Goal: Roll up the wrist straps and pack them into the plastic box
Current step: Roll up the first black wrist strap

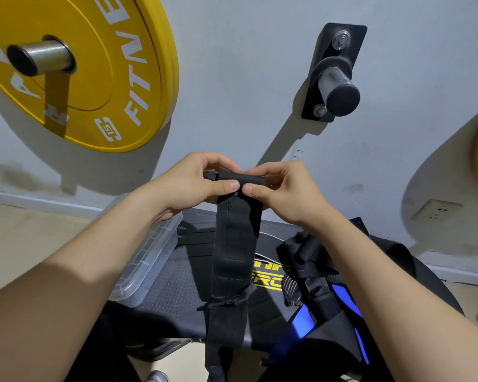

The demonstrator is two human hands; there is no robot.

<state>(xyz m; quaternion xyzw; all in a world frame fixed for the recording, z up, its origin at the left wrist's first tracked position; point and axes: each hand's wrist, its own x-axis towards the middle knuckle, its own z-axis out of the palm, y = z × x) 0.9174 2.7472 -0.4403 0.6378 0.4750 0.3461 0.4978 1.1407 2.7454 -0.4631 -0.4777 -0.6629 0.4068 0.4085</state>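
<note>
Item: black wrist strap (233, 244), part-rolled, held at frame centre by two hands.

Left hand (193, 183) and right hand (281, 191) meet, thumbs and curled fingers pinching the rolled end, whose short cylinder lies horizontal. The unrolled length hangs straight down toward lower centre, long axis vertical, over a black bench pad (177, 296) with yellow lettering. Clear plastic box (147, 260) sits left of the strap on the pad, partly behind the left forearm. More black and blue straps (317, 288) are heaped lower right. Grey wall behind: yellow weight plate (94, 73) upper left, empty peg (339, 89) upper right.
</note>
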